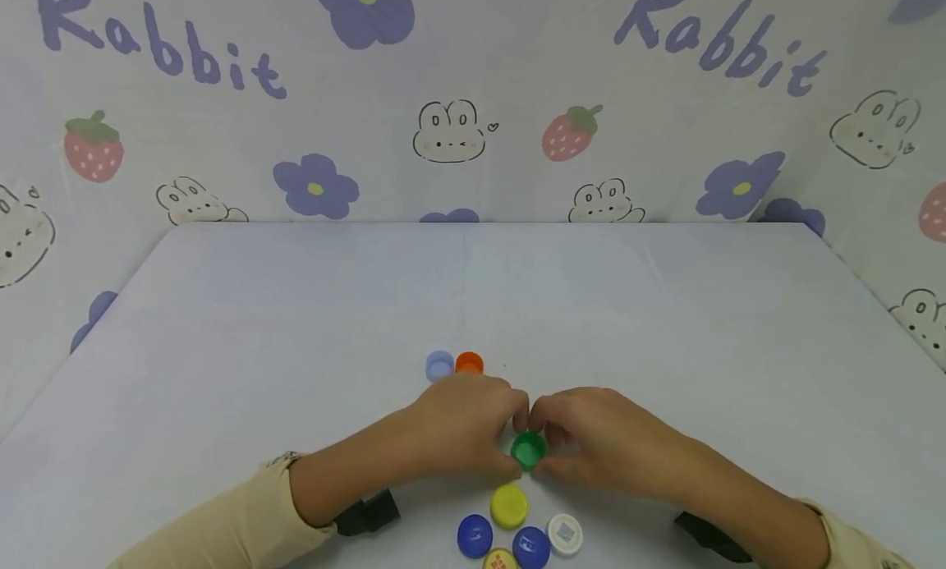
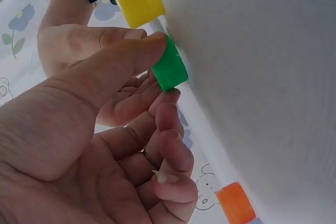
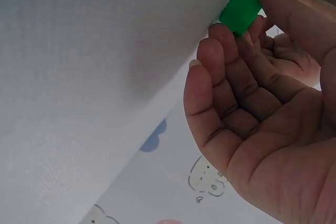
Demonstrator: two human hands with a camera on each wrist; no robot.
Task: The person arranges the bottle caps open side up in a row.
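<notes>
A green bottle cap [image 1: 528, 451] sits on the white table between my two hands, its hollow side up. My left hand [image 1: 466, 425] pinches it, with the thumb on the near side and a forefinger on the far side, as the left wrist view shows the cap [image 2: 170, 65] between them. From the right, my right hand [image 1: 609, 438] pinches the same cap [image 3: 241, 9] with thumb and forefinger. Just in front lies a yellow cap [image 1: 509, 506]. Beyond the left hand are a light blue cap [image 1: 439, 365] and an orange cap [image 1: 469, 362], the latter partly hidden by that hand.
Near the table's front lie two dark blue caps, one to the left [image 1: 475, 536] and one to the right [image 1: 531, 547]. A white cap [image 1: 565, 534] and a yellow printed cap [image 1: 500, 560] are beside them. A patterned cloth [image 1: 517, 76] hangs behind the table [image 1: 310, 306].
</notes>
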